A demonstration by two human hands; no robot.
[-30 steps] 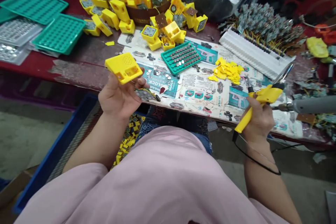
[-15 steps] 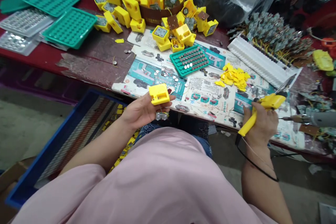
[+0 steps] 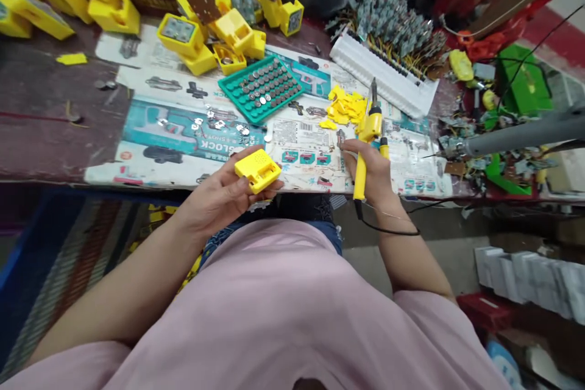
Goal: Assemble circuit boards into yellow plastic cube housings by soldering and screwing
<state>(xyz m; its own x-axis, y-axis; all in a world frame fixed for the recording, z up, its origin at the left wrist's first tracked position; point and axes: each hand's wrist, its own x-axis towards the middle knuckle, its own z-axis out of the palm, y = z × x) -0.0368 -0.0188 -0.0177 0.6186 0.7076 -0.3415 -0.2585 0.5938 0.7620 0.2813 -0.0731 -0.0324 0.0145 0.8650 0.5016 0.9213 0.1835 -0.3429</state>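
My left hand (image 3: 219, 198) holds a small yellow plastic housing (image 3: 258, 170) just off the table's front edge, thumb on its near side. Small holes and a cut-out show on the face turned up. My right hand (image 3: 372, 170) is wrapped round the yellow handle of a soldering gun (image 3: 369, 128), its metal tip pointing away from me. A black cord hangs from the handle's lower end. Beyond that tip lies a heap of small yellow plastic pieces (image 3: 347, 106). A green tray (image 3: 228, 85) of small round metal parts sits farther back, between the hands.
Yellow housings (image 3: 114, 15) crowd the back left. A white foam rack (image 3: 384, 76) carries wired grey parts (image 3: 393, 24). From the right, a grey tool with a thin tip (image 3: 503, 137) reaches over loose parts. Printed cardboard (image 3: 159, 134) covers the table's middle.
The view has turned right and come closer. My right hand has moved nearer my left, and the soldering gun's tip has swung from rightward to away from me. The housing has tilted.
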